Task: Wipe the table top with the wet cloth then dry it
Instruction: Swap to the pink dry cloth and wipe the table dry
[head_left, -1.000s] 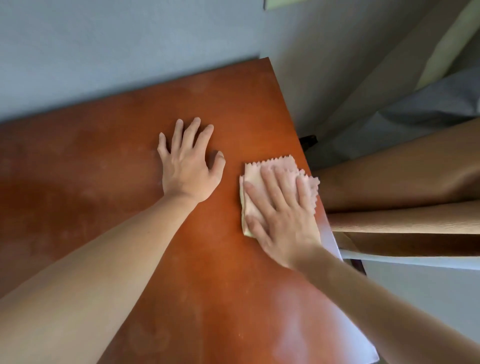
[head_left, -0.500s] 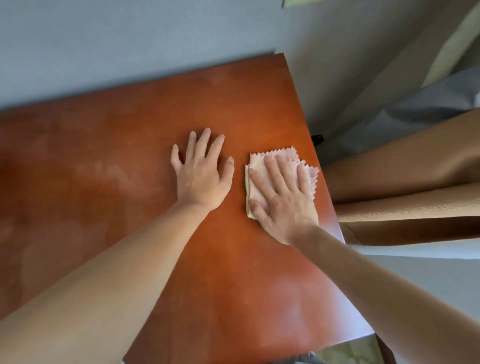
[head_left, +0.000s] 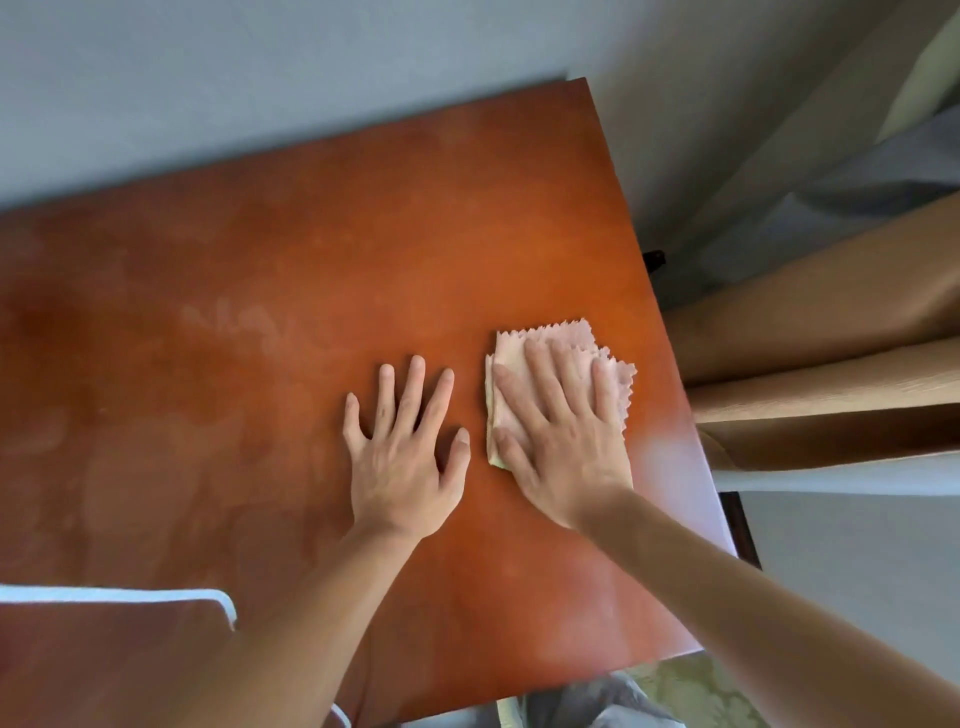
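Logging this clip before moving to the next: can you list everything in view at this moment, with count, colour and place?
Reddish-brown wooden table top: one, fills most of the view, smeary patches toward its left.
Folded pale pink cloth with zigzag edges: one, on the table near its right edge, under the right hand.
Tan curtain folds: several, right of the table.
Grey wall: behind the table.
White-edged reddish object: one, lower left; cannot tell what it is.
Left hand: flat on the table, fingers spread, beside the cloth.
Right hand: flat, pressing the cloth.

No legible text anywhere.
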